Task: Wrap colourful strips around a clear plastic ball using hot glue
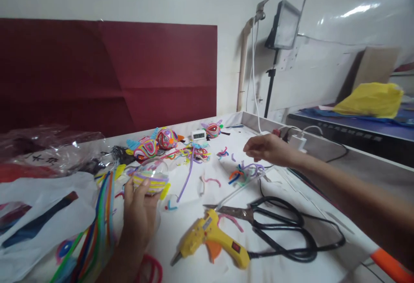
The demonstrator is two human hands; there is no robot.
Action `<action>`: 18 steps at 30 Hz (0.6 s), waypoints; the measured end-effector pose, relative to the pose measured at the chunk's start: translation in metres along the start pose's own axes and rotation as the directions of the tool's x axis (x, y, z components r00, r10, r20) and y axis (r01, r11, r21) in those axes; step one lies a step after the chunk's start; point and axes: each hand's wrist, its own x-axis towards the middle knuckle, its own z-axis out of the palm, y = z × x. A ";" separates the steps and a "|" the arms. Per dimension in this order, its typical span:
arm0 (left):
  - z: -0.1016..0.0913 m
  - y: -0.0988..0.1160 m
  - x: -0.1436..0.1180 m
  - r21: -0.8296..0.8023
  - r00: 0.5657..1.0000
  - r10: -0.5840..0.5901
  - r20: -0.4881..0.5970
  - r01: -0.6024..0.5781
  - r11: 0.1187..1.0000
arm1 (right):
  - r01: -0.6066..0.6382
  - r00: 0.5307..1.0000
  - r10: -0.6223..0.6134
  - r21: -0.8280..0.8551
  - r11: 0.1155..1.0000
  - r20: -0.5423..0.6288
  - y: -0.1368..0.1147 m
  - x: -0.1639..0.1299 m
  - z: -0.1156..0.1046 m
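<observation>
My left hand (140, 205) is closed around a clear plastic ball (152, 175), partly covered with yellow, purple and pink fuzzy strips. My right hand (267, 148) hovers at the right, over the table's far part, with its fingers curled together; whether anything is between them cannot be made out. Below it lie cut purple, orange and blue pipe cleaner pieces (247, 172). A yellow hot glue gun (210, 237) rests on its side in front, with a glue stick in its back end. Black-handled scissors (255, 216) lie beyond it, partly under its cord.
Finished striped ball birds (145, 147) stand at the back, near a small white digital timer (198, 135). Bundled coloured pipe cleaners (105, 205) and plastic bags (48, 205) crowd the left. A power strip plug (297, 141) with cables sits at the right edge.
</observation>
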 end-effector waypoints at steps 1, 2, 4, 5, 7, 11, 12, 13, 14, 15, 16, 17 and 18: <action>0.000 0.003 0.001 -0.021 1.000 -0.019 -0.014 0.018 1.000 | 0.018 0.999 -0.018 -0.007 1.000 0.034 -0.003 0.006 0.008; -0.001 0.006 0.003 -0.057 0.998 -0.051 -0.029 0.049 0.997 | 0.038 0.997 -0.037 -0.014 0.999 0.067 -0.006 0.012 0.016; -0.002 0.012 0.007 -0.123 0.992 -0.091 -0.082 0.080 0.989 | 0.085 0.988 -0.079 -0.036 0.996 0.133 -0.012 0.025 0.033; -0.003 0.014 0.009 -0.142 0.989 -0.089 -0.116 0.072 0.987 | 0.111 0.982 -0.102 -0.051 0.992 0.161 -0.015 0.033 0.041; -0.004 0.018 0.013 -0.140 0.981 -0.057 -0.185 0.031 0.990 | 0.171 0.966 -0.149 -0.089 0.981 0.213 -0.020 0.052 0.056; -0.010 0.021 0.021 -0.105 0.954 0.025 -0.300 -0.059 0.993 | 0.289 0.929 -0.226 -0.191 0.938 0.292 -0.028 0.099 0.080; -0.011 0.022 0.022 -0.093 0.948 0.043 -0.314 -0.076 0.993 | 0.310 0.921 -0.235 -0.220 0.925 0.310 -0.029 0.112 0.086; -0.013 0.022 0.023 -0.083 0.946 0.061 -0.319 -0.092 0.992 | 0.326 0.915 -0.237 -0.252 0.911 0.327 -0.031 0.124 0.093; -0.014 0.023 0.025 -0.075 0.943 0.081 -0.322 -0.111 0.991 | 0.339 0.909 -0.235 -0.285 0.896 0.345 -0.033 0.136 0.100; -0.016 0.022 0.026 -0.073 0.941 0.099 -0.323 -0.129 0.989 | 0.349 0.904 -0.228 -0.320 0.881 0.361 -0.035 0.146 0.108; -0.017 0.022 0.027 -0.072 0.937 0.112 -0.331 -0.143 0.987 | 0.359 0.899 -0.219 -0.354 0.864 0.379 -0.037 0.156 0.117; -0.019 0.021 0.028 -0.072 0.931 0.120 -0.345 -0.154 0.986 | 0.369 0.894 -0.209 -0.385 0.846 0.397 -0.038 0.165 0.126; -0.021 0.020 0.029 -0.068 0.925 0.122 -0.359 -0.156 0.985 | 0.379 0.888 -0.199 -0.414 0.828 0.415 -0.040 0.173 0.135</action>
